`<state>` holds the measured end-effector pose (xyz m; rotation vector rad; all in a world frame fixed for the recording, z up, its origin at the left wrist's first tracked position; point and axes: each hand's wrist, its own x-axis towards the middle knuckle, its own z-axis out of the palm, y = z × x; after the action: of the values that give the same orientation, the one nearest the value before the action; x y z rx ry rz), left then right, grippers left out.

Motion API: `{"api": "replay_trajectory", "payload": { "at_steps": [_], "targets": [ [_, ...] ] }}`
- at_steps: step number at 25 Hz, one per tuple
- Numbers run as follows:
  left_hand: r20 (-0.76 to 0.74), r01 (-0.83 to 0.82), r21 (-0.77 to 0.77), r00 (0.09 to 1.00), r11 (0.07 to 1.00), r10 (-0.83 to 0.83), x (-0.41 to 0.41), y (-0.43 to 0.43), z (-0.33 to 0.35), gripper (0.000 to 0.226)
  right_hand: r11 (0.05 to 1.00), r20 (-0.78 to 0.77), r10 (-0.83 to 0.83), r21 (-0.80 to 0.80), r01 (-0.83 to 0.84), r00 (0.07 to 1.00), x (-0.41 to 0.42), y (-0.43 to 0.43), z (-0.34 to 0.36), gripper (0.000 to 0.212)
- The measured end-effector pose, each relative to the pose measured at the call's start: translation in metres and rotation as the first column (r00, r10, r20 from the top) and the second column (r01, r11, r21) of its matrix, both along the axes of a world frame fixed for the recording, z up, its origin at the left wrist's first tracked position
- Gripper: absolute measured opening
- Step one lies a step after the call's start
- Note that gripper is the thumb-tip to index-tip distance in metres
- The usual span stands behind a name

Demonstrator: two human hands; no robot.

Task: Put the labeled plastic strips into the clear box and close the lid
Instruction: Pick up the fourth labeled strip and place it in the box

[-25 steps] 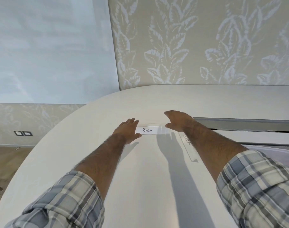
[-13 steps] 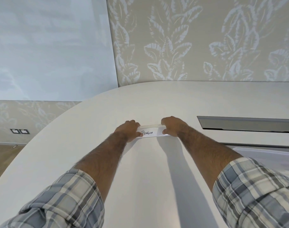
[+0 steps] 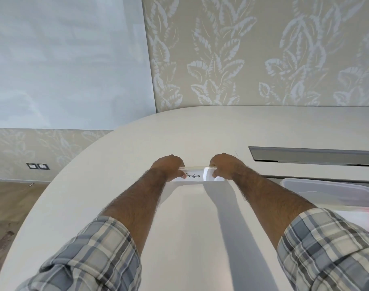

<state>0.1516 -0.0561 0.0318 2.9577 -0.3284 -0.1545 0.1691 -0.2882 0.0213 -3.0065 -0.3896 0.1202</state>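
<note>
Left hand (image 3: 169, 168) and right hand (image 3: 224, 164) at opposite ends of strip (image 3: 197, 175)

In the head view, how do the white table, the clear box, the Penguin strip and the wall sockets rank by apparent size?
1. white table
2. clear box, partly cut off
3. Penguin strip, ends covered by hands
4. wall sockets, farther away, so unsure

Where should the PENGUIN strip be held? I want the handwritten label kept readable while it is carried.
Grip the PENGUIN strip at its two short ends, coming in from either side, as the left hand and right hand do here. It is long, thin and clear, with the label in the middle, so end grips leave the writing uncovered and keep the strip level for the clear box on the right.
</note>
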Motion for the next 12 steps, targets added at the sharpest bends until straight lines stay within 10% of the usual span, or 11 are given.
{"api": "replay_trajectory", "payload": {
  "at_steps": [12],
  "targets": [
    [0.105, 0.029, 0.048, 0.994, 0.998, -0.034, -0.103, -0.055, 0.090, 0.041, 0.999, 0.140, 0.029, -0.037, -0.024, 0.990, -0.104, -0.056, 0.092, 0.044]
  ]
}}
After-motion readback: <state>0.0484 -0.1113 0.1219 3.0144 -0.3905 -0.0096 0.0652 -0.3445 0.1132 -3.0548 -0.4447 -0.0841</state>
